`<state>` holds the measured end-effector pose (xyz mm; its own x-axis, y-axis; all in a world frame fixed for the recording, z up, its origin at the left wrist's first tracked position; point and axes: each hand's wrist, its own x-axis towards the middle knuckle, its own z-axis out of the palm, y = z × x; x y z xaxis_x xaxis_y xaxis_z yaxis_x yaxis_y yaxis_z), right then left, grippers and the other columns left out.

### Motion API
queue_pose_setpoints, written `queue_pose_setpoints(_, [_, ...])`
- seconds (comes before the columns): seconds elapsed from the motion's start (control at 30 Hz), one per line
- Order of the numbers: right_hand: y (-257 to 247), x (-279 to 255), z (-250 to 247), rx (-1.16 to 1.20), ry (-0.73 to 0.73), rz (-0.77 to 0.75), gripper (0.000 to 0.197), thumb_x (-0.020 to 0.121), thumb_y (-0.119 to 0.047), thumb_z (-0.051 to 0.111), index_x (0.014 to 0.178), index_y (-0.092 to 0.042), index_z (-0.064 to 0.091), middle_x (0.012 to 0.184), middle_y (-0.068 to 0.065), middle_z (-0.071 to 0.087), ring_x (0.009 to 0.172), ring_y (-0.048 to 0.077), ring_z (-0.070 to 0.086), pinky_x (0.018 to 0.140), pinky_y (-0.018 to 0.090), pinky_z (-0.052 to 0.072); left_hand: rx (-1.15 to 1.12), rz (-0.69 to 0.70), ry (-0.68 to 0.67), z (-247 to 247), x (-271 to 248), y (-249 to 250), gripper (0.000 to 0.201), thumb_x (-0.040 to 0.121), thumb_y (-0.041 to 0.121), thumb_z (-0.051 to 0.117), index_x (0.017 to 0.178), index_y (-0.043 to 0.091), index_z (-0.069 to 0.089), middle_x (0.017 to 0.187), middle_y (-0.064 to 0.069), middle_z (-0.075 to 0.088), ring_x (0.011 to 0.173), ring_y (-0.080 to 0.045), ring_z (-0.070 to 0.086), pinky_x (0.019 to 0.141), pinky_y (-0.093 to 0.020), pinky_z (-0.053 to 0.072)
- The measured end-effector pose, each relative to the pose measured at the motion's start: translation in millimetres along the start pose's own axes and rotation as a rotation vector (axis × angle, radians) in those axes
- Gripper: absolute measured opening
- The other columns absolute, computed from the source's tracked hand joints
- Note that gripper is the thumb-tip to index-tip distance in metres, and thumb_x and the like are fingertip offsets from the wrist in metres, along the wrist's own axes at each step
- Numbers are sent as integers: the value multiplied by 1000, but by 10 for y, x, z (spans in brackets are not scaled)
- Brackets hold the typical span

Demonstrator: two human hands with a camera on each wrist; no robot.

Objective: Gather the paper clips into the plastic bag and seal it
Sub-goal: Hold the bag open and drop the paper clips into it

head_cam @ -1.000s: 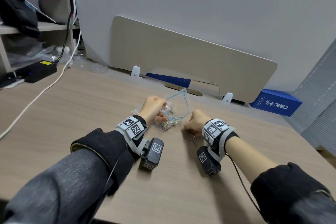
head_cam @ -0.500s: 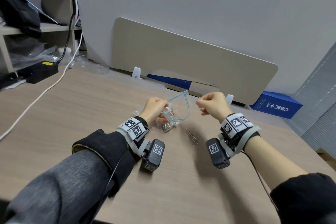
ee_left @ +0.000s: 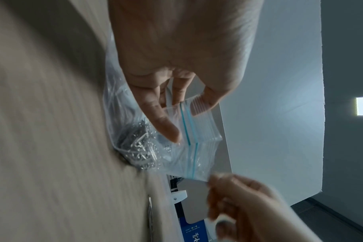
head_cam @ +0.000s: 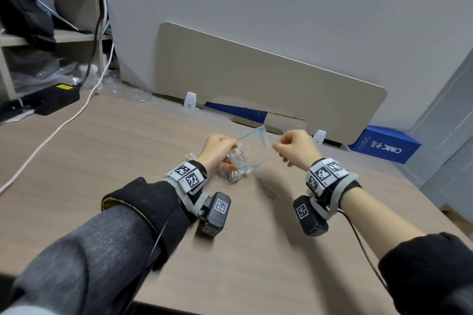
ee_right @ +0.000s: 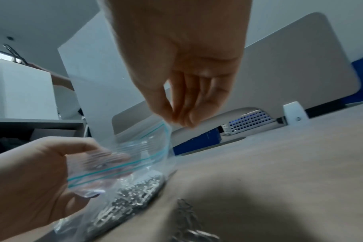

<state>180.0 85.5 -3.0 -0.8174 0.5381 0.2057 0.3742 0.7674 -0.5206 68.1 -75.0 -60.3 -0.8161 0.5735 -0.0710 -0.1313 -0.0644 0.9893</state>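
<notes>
My left hand [head_cam: 220,151] holds a clear zip bag [head_cam: 253,158] with a blue seal line just above the desk, its mouth spread into a diamond. In the left wrist view one finger of the left hand [ee_left: 166,117] lies inside the bag [ee_left: 199,157] and the thumb is outside. A heap of silver paper clips [head_cam: 235,175] [ee_right: 135,193] lies in crinkled clear plastic under that hand. My right hand [head_cam: 294,148] hovers at the mouth's right edge, its fingertips [ee_right: 182,121] pinched together; what they pinch is hidden. Loose clips [head_cam: 267,188] lie on the desk below it.
A beige divider panel [head_cam: 268,79] stands along the desk's far edge, with a blue box [head_cam: 384,144] behind it at the right. At the far left are a black adapter [head_cam: 55,100], a white cable [head_cam: 51,133] and shelves.
My right hand left the loose clips on the desk, rose with its fingers pinched and now hangs beside the bag's mouth. The left hand has kept the bag open in place.
</notes>
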Motion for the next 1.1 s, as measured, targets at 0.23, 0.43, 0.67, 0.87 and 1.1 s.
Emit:
queue_pose_setpoints(0.23, [276,-282,145,-245,-483,160,40,63,-50,82,78,-13,76,75,7,75,63,16,64,71,39,60,4,-6,12,18,0,-15,7,90,7,54,93,1,58,84,-8,54,51,-19,50,52,-33,56])
queue_pose_setpoints(0.43, [161,-302,242,-179,-498,191,23,71,-23,84,83,-7,73,77,13,74,55,20,64,64,36,60,-1,-11,10,19,17,-18,6,89,6,54,90,1,56,85,-9,53,49,-18,48,45,-29,54])
queue_pose_setpoints(0.67, [128,-258,263,-133,-464,247,13,79,-4,73,85,7,70,66,16,65,48,23,61,65,41,60,3,-14,11,19,50,-32,5,90,7,56,87,4,56,87,-9,54,49,-18,49,47,-30,55])
queue_pose_setpoints(0.87, [83,-184,226,-158,-507,315,26,71,-7,75,90,10,69,68,17,65,54,26,64,67,42,60,-4,-16,3,13,60,-40,5,90,7,56,89,2,56,87,-10,54,55,-22,51,45,-30,54])
queue_pose_setpoints(1.1, [72,-181,196,-155,-545,366,15,68,-18,74,74,-6,68,62,12,68,55,23,68,69,39,61,7,-14,0,20,52,-38,8,90,7,55,94,1,57,86,-9,54,53,-21,51,44,-29,54])
